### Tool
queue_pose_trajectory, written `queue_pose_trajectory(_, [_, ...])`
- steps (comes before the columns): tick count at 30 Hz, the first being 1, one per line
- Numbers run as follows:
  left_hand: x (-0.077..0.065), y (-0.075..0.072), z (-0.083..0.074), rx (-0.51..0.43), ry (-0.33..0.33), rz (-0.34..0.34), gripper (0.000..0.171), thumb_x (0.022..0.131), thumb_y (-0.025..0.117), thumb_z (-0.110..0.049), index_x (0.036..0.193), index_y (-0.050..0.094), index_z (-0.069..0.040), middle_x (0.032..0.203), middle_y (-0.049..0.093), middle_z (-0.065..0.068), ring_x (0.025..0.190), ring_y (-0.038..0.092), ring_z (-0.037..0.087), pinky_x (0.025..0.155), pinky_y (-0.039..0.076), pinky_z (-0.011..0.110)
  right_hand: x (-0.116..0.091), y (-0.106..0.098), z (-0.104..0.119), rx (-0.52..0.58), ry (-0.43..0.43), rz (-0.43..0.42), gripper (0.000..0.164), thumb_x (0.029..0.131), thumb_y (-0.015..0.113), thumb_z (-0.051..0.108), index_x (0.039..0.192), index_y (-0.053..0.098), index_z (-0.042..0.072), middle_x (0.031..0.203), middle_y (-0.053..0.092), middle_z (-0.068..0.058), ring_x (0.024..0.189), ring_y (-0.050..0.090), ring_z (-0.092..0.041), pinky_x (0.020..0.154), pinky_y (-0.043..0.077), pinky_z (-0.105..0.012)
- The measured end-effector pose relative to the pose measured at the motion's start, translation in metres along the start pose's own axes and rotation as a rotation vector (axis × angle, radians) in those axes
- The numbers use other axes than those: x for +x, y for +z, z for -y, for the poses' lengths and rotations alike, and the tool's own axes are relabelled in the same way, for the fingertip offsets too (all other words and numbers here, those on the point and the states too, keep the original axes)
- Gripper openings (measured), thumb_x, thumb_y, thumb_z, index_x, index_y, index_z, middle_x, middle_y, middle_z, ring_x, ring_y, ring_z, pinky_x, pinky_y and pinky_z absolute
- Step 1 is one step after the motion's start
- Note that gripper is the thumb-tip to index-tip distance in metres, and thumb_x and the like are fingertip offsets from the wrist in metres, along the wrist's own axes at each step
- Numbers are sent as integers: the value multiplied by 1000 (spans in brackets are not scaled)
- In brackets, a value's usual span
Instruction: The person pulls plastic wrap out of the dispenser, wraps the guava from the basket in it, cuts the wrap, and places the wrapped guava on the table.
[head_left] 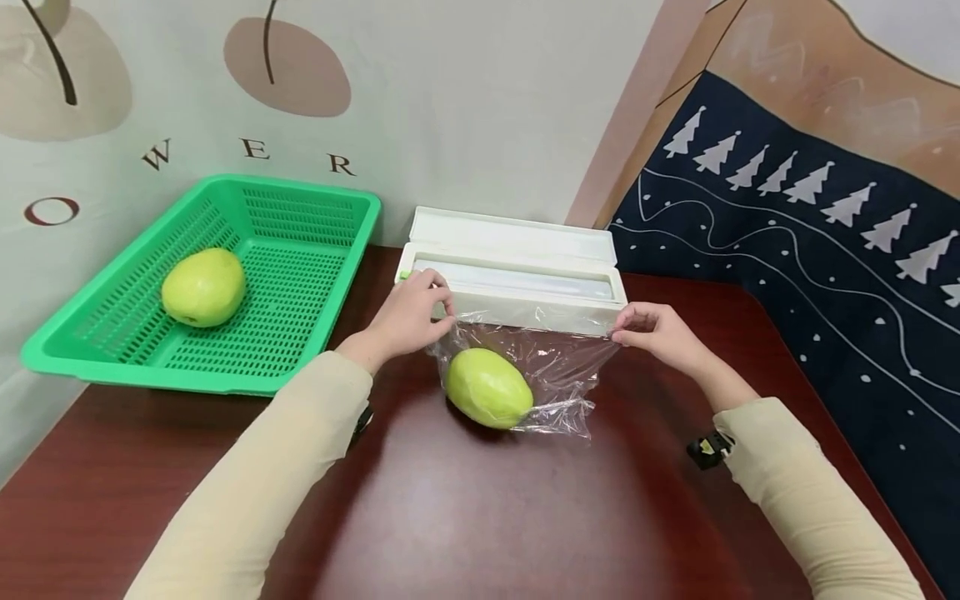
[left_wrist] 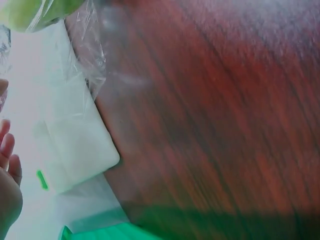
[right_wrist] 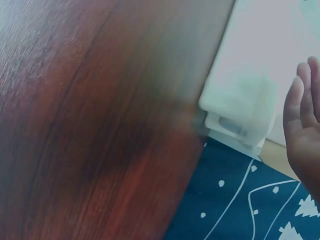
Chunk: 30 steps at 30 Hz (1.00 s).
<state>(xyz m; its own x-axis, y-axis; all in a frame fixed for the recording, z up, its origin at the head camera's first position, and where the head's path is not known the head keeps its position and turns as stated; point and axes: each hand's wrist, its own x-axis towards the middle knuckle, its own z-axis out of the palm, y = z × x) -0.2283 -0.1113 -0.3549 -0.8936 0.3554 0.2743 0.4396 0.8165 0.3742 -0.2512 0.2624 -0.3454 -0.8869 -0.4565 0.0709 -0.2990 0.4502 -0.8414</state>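
Between both hands, a sheet of clear cling film [head_left: 566,358] hangs from the front of a white cling film box [head_left: 517,310] and drapes over a yellow-green oval fruit [head_left: 487,385]. My left hand [head_left: 408,315] pinches the film's left edge near the box's front left corner. At the front right corner, my right hand [head_left: 660,335] pinches the other edge between thumb and fingers. The box's lid [head_left: 513,233] stands raised at the back, with the film roll [head_left: 517,279] showing inside. In the left wrist view, the fruit [left_wrist: 42,12] appears under wrinkled film at the top.
A green plastic basket [head_left: 300,371] stands at the back left, with another yellow-green fruit [head_left: 204,287] in it. The dark red-brown table [head_left: 480,517] extends in front of the box. A printed cloth [head_left: 832,275] borders the right side, and a pale printed cloth [head_left: 480,108] hangs behind.
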Motion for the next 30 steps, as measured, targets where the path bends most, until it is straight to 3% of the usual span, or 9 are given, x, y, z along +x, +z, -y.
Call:
queue_pose_trajectory(4, [0,-4,3,-12,-13,15,6,80,62,-16,77,61,-11,101,60,7,100,53,29,93,41,46,2,-2,3,111,-6,-1,10,87,61,-1,95,58,-6,79,69,13,71,64,-2,66,54,-18])
queue_pose_trajectory(8, [0,-2,6,-86,-42,54,4,79,59,-13,78,57,-10,84,64,6,84,58,24,82,46,39,3,-5,1,190,14,10,20,90,56,0,109,55,-7,87,72,12,80,68,-3,73,54,-17])
queue_pose_trajectory(11, [0,0,6,-143,-71,86,4,78,58,-11,81,55,-10,78,62,5,74,55,20,73,45,33,2,-5,0,289,10,65,22,92,52,-1,113,58,1,93,72,9,85,69,-7,77,54,-18])
queue_pose_trajectory(17, [4,0,4,-172,-86,176,33,80,51,-9,111,62,-6,82,63,5,72,54,16,69,45,30,4,5,5,561,6,168,35,94,38,-9,108,63,11,90,70,0,83,68,-11,78,55,-23])
queue_pose_trajectory(19, [6,0,4,-158,-68,207,32,82,50,-9,110,65,-6,86,65,6,76,56,17,72,46,32,6,11,9,564,53,158,36,94,34,-8,104,62,12,84,65,1,78,65,-11,77,55,-24])
queue_pose_trajectory(23, [7,2,1,-128,-41,223,20,86,50,-12,89,69,-9,92,68,6,86,58,20,79,48,36,9,23,21,566,179,141,38,90,26,-7,96,59,11,73,53,3,65,53,-9,70,51,-23])
queue_pose_trajectory(27, [8,3,0,-133,-66,232,18,87,50,-14,84,67,-11,88,66,5,82,56,20,76,47,35,9,34,31,618,204,236,33,90,20,0,97,51,8,68,42,6,62,40,-8,64,41,-22])
queue_pose_trajectory(28, [8,4,0,-133,-71,232,17,87,50,-14,84,67,-11,88,65,5,82,56,20,76,47,35,8,37,32,599,195,264,29,91,21,2,99,48,6,67,39,5,62,39,-9,63,40,-22])
queue_pose_trajectory(30, [7,4,2,-131,-78,230,18,87,50,-14,84,67,-11,88,66,5,82,56,20,77,47,35,5,42,34,448,158,298,21,93,30,8,106,45,1,72,38,3,66,39,-9,64,38,-22])
